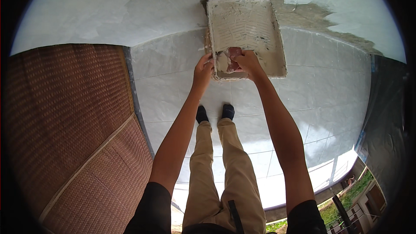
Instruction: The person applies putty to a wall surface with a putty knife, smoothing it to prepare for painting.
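Over the tray (247, 6), the right hand (250, 63) clasps a reddish tool (234, 56); left hand (203, 66) curled alongside, hold unclear.

- can't read a single word or number from where I'm standing tbh
- smeared tray (246, 22): no lettering I can make out
- woven mat (69, 99), wall (108, 13), dark sheet (385, 121): same, nothing legible

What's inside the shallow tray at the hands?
Pale coating lines the tray, ridges showing; the right hand holds a reddish-brown tool over its near end. The patch beneath them is covered, so unseen.
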The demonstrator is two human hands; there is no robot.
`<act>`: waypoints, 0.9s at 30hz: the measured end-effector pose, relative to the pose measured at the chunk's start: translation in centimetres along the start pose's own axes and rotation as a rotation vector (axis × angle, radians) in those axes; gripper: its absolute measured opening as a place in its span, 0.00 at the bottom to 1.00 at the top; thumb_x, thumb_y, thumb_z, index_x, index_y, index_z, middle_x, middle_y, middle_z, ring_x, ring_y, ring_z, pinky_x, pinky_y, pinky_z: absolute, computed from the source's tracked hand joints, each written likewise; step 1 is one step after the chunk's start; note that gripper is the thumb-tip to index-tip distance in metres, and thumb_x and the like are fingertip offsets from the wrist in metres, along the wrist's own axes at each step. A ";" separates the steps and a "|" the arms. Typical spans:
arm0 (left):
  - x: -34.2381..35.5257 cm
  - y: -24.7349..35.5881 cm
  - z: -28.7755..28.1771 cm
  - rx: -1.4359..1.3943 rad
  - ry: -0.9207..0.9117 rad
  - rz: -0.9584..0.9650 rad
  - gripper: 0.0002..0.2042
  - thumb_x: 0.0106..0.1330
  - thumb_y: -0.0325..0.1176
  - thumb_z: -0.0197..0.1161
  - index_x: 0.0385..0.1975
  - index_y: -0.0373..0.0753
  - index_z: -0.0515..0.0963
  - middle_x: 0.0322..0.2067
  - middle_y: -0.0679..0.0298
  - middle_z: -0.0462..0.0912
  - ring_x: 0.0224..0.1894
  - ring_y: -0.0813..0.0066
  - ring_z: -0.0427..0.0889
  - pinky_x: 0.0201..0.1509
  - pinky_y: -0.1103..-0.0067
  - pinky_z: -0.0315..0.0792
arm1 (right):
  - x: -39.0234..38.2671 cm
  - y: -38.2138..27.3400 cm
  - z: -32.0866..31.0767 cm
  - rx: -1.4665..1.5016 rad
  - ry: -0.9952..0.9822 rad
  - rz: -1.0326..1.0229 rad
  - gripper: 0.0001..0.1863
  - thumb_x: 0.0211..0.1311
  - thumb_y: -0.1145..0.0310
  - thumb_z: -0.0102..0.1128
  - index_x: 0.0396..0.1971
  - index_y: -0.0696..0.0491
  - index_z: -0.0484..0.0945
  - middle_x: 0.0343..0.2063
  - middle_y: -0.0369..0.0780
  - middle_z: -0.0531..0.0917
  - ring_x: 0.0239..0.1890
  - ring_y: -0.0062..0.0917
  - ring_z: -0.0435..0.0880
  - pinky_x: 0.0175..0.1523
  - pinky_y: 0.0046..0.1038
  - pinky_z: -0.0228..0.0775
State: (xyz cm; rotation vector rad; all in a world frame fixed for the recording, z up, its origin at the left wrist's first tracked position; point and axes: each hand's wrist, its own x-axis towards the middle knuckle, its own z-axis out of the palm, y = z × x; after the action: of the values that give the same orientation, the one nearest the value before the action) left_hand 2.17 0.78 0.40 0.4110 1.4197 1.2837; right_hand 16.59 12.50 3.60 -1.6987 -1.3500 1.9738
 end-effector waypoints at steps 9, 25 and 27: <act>-0.2 0.4 -0.2 -0.022 -0.002 0.066 0.18 0.72 0.31 0.49 0.60 0.34 0.69 0.55 0.56 0.74 0.55 0.72 0.74 0.58 0.75 0.70 | -0.3 0.2 -0.3 0.079 -0.040 0.050 0.13 0.60 0.73 0.59 0.42 0.66 0.78 0.33 0.44 0.83 0.30 0.26 0.85 0.37 0.28 0.83; -2.7 6.5 -0.9 0.161 0.029 0.196 0.20 0.74 0.38 0.47 0.62 0.39 0.69 0.60 0.58 0.73 0.63 0.65 0.69 0.68 0.69 0.59 | -5.8 -3.0 -2.5 0.448 -0.049 0.003 0.15 0.67 0.66 0.57 0.50 0.54 0.76 0.41 0.36 0.82 0.42 0.22 0.81 0.49 0.28 0.71; -3.9 9.0 -0.4 0.148 0.019 0.228 0.20 0.74 0.38 0.47 0.62 0.39 0.69 0.60 0.58 0.73 0.63 0.65 0.69 0.68 0.69 0.59 | -7.5 -3.9 -3.0 0.490 -0.048 -0.055 0.14 0.67 0.66 0.57 0.50 0.53 0.76 0.42 0.35 0.82 0.42 0.21 0.81 0.48 0.28 0.70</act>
State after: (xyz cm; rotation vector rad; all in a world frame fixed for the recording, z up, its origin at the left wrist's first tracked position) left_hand -0.53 0.50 9.89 0.6785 1.5223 1.3701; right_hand 20.04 11.11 11.76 -1.3759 -0.8162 2.1003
